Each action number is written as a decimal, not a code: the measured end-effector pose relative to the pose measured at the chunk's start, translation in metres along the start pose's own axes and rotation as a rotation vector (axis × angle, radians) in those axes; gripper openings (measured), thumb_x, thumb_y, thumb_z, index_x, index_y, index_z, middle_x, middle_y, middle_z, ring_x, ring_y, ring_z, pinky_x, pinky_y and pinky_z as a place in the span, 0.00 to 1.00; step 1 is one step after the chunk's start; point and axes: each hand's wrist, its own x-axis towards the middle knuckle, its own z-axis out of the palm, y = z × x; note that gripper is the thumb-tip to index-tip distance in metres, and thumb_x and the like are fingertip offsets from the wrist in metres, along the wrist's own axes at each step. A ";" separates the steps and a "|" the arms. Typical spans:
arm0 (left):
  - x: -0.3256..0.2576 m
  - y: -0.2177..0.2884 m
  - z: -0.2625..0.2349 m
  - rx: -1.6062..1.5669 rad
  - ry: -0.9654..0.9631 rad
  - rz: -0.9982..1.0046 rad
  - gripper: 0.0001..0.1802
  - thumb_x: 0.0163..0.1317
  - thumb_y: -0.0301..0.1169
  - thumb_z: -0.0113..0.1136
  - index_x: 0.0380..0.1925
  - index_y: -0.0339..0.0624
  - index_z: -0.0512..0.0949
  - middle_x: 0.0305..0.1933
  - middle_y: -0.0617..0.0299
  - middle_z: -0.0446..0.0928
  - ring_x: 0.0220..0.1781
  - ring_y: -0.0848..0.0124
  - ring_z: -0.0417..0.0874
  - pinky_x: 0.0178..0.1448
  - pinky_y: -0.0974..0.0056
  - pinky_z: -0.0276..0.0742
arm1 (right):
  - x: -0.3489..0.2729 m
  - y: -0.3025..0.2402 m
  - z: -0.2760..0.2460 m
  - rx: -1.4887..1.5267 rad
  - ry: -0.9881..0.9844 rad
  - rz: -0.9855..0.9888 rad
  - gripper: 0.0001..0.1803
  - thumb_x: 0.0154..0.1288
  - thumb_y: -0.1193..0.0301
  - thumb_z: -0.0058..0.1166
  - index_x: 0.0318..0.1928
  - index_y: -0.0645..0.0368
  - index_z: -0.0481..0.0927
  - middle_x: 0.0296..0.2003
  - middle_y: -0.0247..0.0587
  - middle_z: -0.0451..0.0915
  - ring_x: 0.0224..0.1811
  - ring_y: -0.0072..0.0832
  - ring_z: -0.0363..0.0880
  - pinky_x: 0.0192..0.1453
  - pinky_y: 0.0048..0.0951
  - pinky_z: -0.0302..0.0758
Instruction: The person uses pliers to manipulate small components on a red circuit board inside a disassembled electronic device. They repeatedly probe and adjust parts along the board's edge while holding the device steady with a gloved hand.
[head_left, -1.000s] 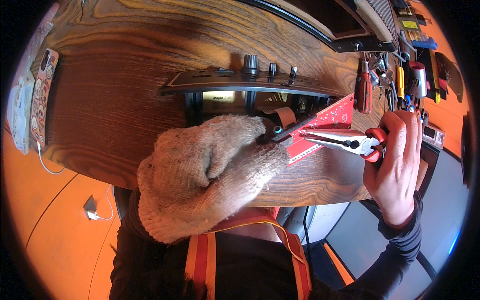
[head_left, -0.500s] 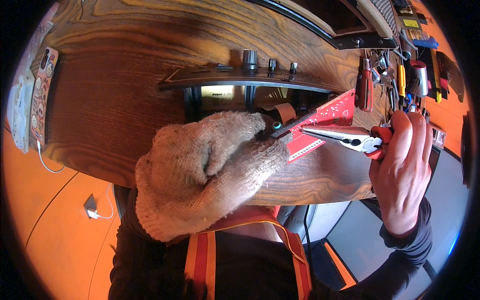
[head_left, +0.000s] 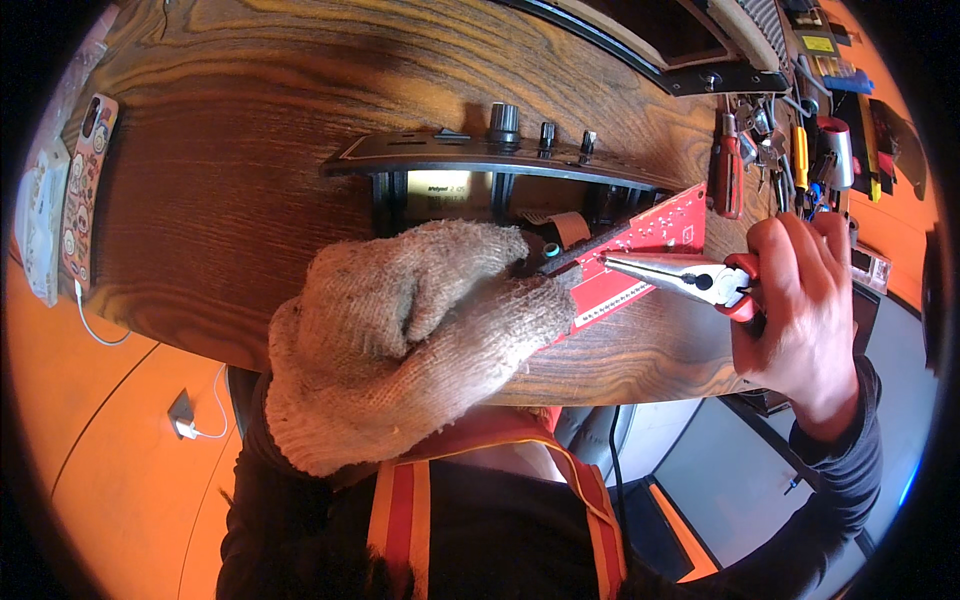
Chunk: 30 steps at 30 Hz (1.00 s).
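A knitted, grey-beige glove covers my left hand (head_left: 400,340), whose fingers are closed on the lower left edge of a red circuit board (head_left: 655,235). The board stands tilted, solder side facing right, beside a black panel (head_left: 420,152) with three knobs. Bare, my right hand (head_left: 800,300) is wrapped round the red handles of long-nose pliers (head_left: 690,277). The tips of their jaws meet the board near its dark left edge; whether they grip a pin there cannot be made out. A ribbon cable (head_left: 570,225) rises behind the board, partly hidden by the glove.
A dark frame (head_left: 660,50) lies at the far edge. To the right are a red-handled screwdriver (head_left: 729,175), a yellow-handled tool (head_left: 800,155) and other loose tools. A phone (head_left: 85,190) with a charging cable sits at the table's left side.
My right hand has turned at the wrist and shifted slightly up and left, tilting the pliers' handles lower. The panel and board have shifted slightly; my left hand keeps its hold.
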 end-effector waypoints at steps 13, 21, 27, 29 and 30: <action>0.008 0.012 0.002 0.019 0.039 -0.205 0.15 0.47 0.28 0.63 0.36 0.30 0.80 0.31 0.54 0.81 0.34 0.71 0.80 0.41 0.68 0.74 | -0.003 -0.013 -0.001 0.031 -0.118 0.185 0.24 0.35 0.77 0.56 0.39 0.63 0.67 0.32 0.46 0.68 0.37 0.44 0.68 0.44 0.37 0.60; 0.013 0.022 0.003 -0.183 -0.045 -0.756 0.16 0.48 0.28 0.61 0.37 0.30 0.79 0.32 0.54 0.81 0.35 0.72 0.79 0.42 0.68 0.74 | -0.006 -0.022 0.000 -0.132 0.006 0.217 0.15 0.45 0.73 0.57 0.36 0.60 0.70 0.26 0.41 0.64 0.30 0.38 0.68 0.37 0.36 0.60; 0.006 0.013 -0.002 -0.277 -0.045 -0.549 0.16 0.48 0.29 0.61 0.37 0.30 0.79 0.31 0.55 0.80 0.34 0.72 0.79 0.42 0.67 0.74 | -0.009 -0.012 0.003 0.044 0.084 0.100 0.19 0.38 0.80 0.58 0.35 0.63 0.69 0.26 0.45 0.68 0.27 0.41 0.66 0.39 0.36 0.62; 0.002 0.006 -0.002 -0.284 -0.049 -0.400 0.15 0.48 0.28 0.61 0.37 0.31 0.79 0.32 0.55 0.80 0.35 0.71 0.79 0.42 0.67 0.74 | -0.010 -0.013 0.005 0.125 0.037 0.138 0.18 0.38 0.81 0.58 0.33 0.63 0.69 0.25 0.44 0.68 0.27 0.41 0.66 0.37 0.35 0.63; 0.001 0.002 -0.002 -0.286 -0.049 -0.326 0.15 0.48 0.28 0.61 0.37 0.31 0.80 0.32 0.54 0.80 0.35 0.71 0.79 0.42 0.67 0.74 | -0.010 -0.014 0.006 0.194 0.007 0.160 0.17 0.37 0.81 0.58 0.32 0.62 0.69 0.24 0.44 0.68 0.27 0.41 0.66 0.37 0.35 0.63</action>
